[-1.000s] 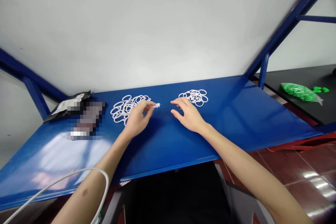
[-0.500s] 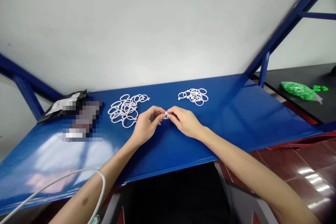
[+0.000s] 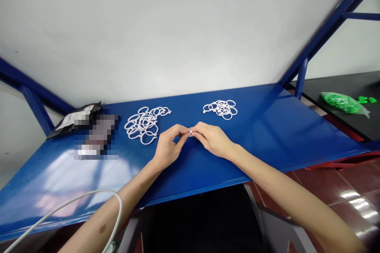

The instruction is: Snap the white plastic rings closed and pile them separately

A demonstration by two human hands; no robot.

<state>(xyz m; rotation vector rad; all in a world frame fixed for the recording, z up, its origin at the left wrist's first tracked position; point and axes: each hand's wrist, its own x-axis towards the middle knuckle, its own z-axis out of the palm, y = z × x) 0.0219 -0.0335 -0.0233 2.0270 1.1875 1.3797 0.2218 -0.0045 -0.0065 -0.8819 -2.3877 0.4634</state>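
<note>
Grip: left hand (image 3: 168, 143) and right hand (image 3: 216, 139) pinched closed on one white ring (image 3: 190, 131), fingertips nearly meeting, between the tabletop's (image 3: 261, 130) near and far edges. Ring mostly hidden; I cannot tell its long axis or pointing. A larger ring heap (image 3: 144, 123) lies left, a smaller ring heap (image 3: 222, 107) nearer the far edge.

a white wall (image 3: 178, 39) backs the blue table (image 3: 267, 134).

White glare on blue tabletop (image 3: 194, 172)
</note>
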